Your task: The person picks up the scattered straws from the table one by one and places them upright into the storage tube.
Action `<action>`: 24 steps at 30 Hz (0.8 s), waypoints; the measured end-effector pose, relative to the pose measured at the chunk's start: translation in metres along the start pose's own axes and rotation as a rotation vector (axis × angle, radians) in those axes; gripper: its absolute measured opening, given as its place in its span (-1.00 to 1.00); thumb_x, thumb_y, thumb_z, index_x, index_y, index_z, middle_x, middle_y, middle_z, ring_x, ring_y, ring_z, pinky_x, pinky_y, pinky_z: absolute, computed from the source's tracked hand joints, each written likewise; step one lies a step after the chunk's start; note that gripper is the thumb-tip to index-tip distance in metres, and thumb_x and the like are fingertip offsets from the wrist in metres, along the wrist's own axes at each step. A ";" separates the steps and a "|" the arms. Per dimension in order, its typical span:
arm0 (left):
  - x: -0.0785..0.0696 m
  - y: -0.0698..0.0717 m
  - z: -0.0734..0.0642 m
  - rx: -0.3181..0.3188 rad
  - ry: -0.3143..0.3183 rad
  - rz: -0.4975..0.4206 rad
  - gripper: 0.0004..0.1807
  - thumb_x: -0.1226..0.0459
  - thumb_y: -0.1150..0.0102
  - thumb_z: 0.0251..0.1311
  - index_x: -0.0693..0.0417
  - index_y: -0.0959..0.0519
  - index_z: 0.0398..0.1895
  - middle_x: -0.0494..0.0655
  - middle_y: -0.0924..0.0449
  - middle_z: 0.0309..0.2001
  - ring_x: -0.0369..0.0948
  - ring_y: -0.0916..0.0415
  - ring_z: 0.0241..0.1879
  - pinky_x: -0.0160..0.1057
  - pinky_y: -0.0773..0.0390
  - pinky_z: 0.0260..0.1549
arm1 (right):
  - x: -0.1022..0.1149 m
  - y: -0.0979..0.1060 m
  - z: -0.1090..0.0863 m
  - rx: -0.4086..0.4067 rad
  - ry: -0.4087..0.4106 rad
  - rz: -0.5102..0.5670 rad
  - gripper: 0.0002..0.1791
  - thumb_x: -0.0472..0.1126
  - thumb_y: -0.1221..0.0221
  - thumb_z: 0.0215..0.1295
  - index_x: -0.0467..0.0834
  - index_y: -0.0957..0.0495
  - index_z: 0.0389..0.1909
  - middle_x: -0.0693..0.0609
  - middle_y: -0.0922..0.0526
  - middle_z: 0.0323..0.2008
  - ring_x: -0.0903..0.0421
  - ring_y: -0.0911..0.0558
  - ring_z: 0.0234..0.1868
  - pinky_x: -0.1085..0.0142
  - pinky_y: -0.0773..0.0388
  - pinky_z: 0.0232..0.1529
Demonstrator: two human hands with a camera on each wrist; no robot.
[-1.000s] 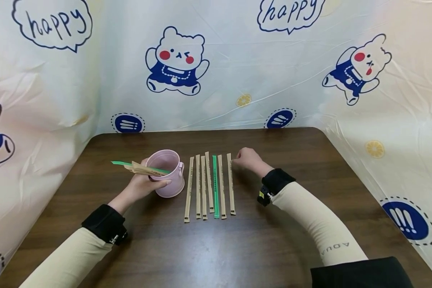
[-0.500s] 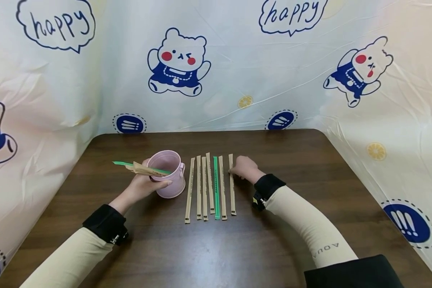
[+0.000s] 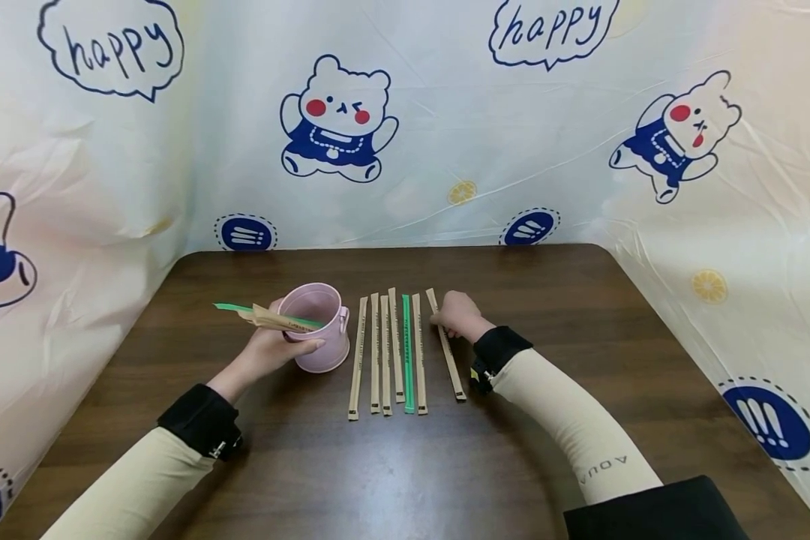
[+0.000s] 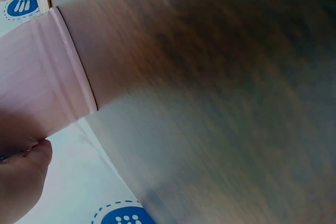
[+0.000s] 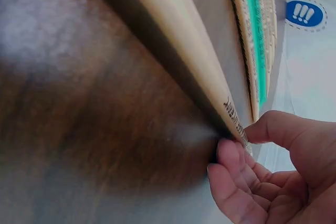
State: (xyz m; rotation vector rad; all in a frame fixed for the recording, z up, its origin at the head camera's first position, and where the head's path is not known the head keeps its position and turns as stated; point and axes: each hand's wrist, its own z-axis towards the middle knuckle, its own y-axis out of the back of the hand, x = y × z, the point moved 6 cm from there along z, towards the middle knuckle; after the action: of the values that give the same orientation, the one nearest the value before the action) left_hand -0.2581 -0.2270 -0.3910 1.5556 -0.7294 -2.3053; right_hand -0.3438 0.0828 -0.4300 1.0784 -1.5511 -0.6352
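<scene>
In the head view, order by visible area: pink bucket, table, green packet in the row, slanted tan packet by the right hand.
1. Table
2. Pink bucket
3. Green packet and slanted tan packet: too alike to rank.

Left hand [image 3: 265, 354] grips pink bucket [image 3: 322, 351]; slanted sticks [image 3: 278, 321], tan and green, cross its rim. Right hand [image 3: 462, 315] pinches tilted tan stick [image 3: 449, 360] beside five upright-laid tan sticks [image 3: 385, 355] and one green stick [image 3: 408, 354] on brown table [image 3: 297, 472].
</scene>
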 end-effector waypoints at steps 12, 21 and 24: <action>-0.001 -0.002 0.001 0.019 0.022 0.003 -0.19 0.46 -0.50 0.04 0.44 -0.31 0.35 0.39 -0.44 0.23 0.14 -0.43 0.19 -0.68 -0.29 0.07 | -0.018 0.006 0.005 0.070 -0.074 0.271 -0.69 -0.31 -0.14 0.36 -0.29 -0.51 -0.61 0.00 -0.56 -0.72 0.21 -0.58 -0.73 0.30 -0.70 -0.49; 0.000 -0.001 0.001 0.018 0.033 0.017 -0.19 0.44 -0.50 0.06 0.44 -0.30 0.37 0.39 -0.43 0.25 0.17 -0.44 0.22 -0.69 -0.25 0.08 | -0.013 0.010 0.002 0.059 -0.050 0.349 -0.76 -0.34 -0.16 0.37 -0.31 -0.53 -0.53 0.00 -0.56 -0.62 0.23 -0.58 -0.68 0.28 -0.73 -0.41; -0.001 -0.001 0.000 0.000 0.008 0.018 -0.21 0.46 -0.51 0.02 0.45 -0.34 0.34 0.39 -0.47 0.22 0.12 -0.46 0.18 -0.70 -0.26 0.08 | -0.011 0.012 0.002 0.055 -0.047 0.389 -0.82 -0.36 -0.16 0.37 -0.36 -0.59 -0.43 -0.02 -0.56 -0.58 0.22 -0.58 -0.66 0.27 -0.74 -0.38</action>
State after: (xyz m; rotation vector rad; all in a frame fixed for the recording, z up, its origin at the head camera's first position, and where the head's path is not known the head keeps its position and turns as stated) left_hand -0.2578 -0.2260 -0.3909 1.5515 -0.7387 -2.2848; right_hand -0.3491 0.0979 -0.4257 0.7736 -1.7664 -0.3546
